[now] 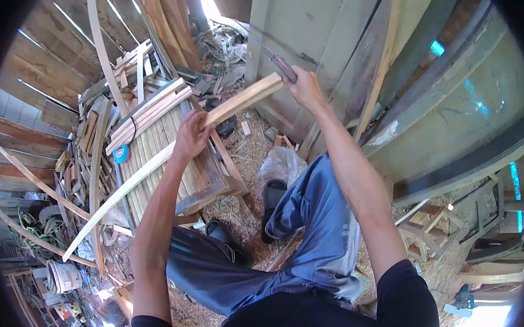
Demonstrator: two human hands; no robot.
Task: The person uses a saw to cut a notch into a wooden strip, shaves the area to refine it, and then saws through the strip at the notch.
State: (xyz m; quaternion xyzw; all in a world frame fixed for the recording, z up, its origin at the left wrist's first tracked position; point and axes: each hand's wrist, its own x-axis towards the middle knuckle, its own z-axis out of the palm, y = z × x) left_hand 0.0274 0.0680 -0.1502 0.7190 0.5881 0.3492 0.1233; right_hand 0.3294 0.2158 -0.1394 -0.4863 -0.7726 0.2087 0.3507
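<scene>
A long pale wooden strip (243, 101) slants from the lower left up to the upper middle. My left hand (190, 135) is closed around its middle. Close to the strip's upper end, my right hand (307, 92) is wrapped round a tool with a dark handle (283, 67) and a long thin metal blade pointing up and away. The exact kind of tool is not clear. Whether my right fingers also touch the strip is hidden. Under my left arm lies a slatted wooden bench (158, 179), with several cut strips (151, 113) along its far edge.
A blue tape measure (121, 153) lies on the bench's left side. Scrap wood (89, 138) is heaped at left. Large panels (311, 37) lean on the right. A plastic bag (280, 165) and shavings cover the ground near my sandalled feet. A white bucket (65, 276) stands lower left.
</scene>
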